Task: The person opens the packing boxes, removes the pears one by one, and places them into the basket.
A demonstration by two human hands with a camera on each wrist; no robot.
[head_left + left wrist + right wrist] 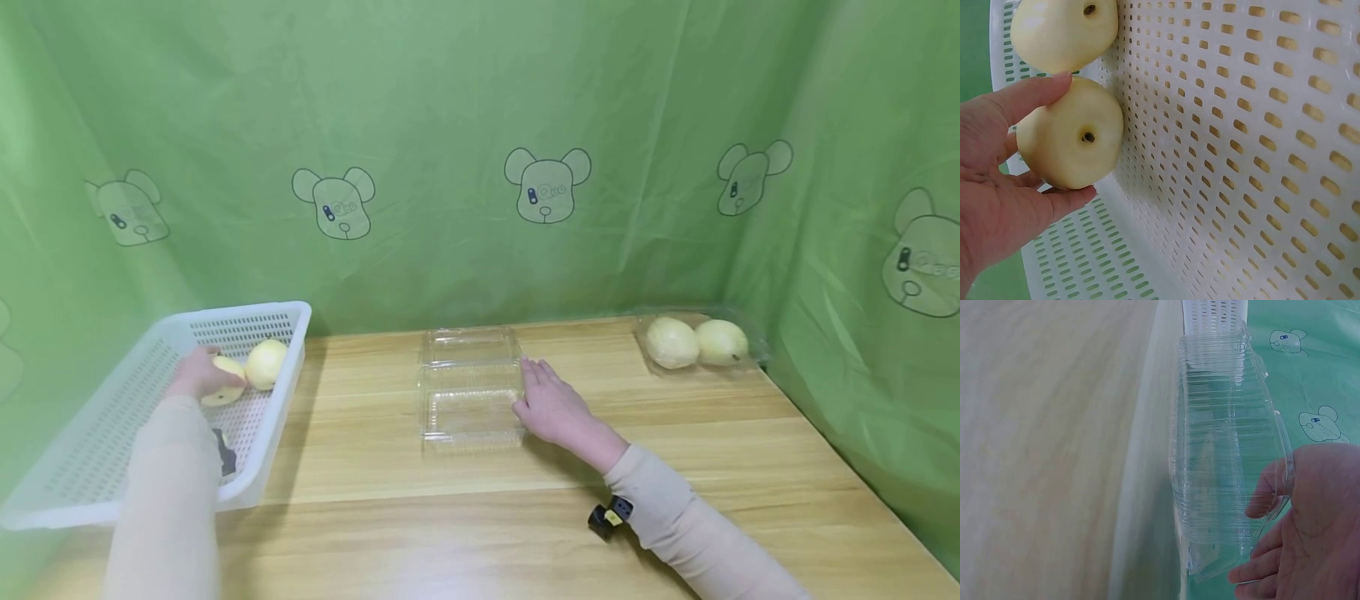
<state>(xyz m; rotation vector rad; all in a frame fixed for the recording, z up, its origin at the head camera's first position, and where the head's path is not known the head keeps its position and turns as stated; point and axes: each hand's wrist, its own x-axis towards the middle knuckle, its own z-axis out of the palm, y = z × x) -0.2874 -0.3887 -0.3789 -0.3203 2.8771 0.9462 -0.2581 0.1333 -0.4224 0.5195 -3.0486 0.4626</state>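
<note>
Gripping one of two neighbouring pears (1094, 162), left fingers (1072, 201) curl.

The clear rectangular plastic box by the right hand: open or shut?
Open: in the head view, the clear plastic box shows its two halves spread out, one behind the other.

The container (474, 396) sits between basket (279, 417) and packed fruit (672, 342).

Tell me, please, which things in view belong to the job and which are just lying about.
Seemingly in the job:
held fruit in the left hand
second fruit in the basket
open clear container at the right hand
two packed fruits, probably

Merely around:
green curtain
wooden table
worn wrist camera
</note>
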